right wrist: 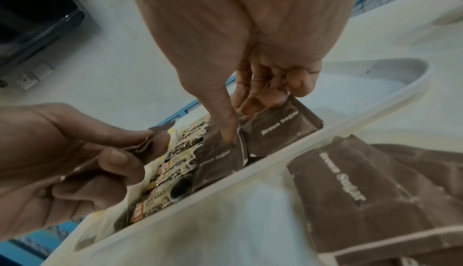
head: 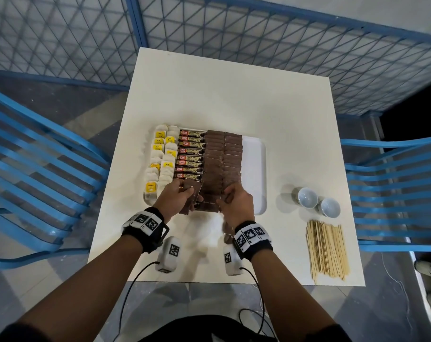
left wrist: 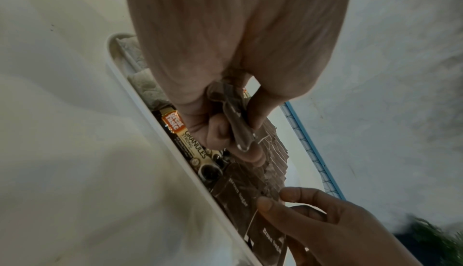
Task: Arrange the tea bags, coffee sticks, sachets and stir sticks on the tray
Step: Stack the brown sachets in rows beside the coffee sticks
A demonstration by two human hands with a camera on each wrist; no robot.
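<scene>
While two blue slatted chairs [head: 44, 169] flank the white table [head: 209, 95], the white tray [head: 255, 169] sits in its middle, filled from its left side: two columns of tea bags [head: 160, 164] with yellow tags, then a column of coffee sticks [head: 191, 154] printed "Granules", then two columns of overlapping brown sugar sachets [head: 222, 159], with a bare strip of tray at the right. At the tray's near edge, the left hand [head: 176, 197] grips a small stack of brown sachets [left wrist: 238, 129] between thumb and curled fingers, held just above the coffee sticks. Just beside it, the right hand [head: 236, 202] has its thumb pressed down between the two nearest sachets in the tray [right wrist: 278, 129], its fingers curled onto the right one of them. A few loose sachets [right wrist: 375, 191] lie on the table just outside the tray's near rim, under the right wrist. Further right, two small white cups [head: 318, 203] stand side by side, touching, and nearer the table's front edge lies a flat bundle of wooden stir sticks [head: 326, 248], well apart from the tray
</scene>
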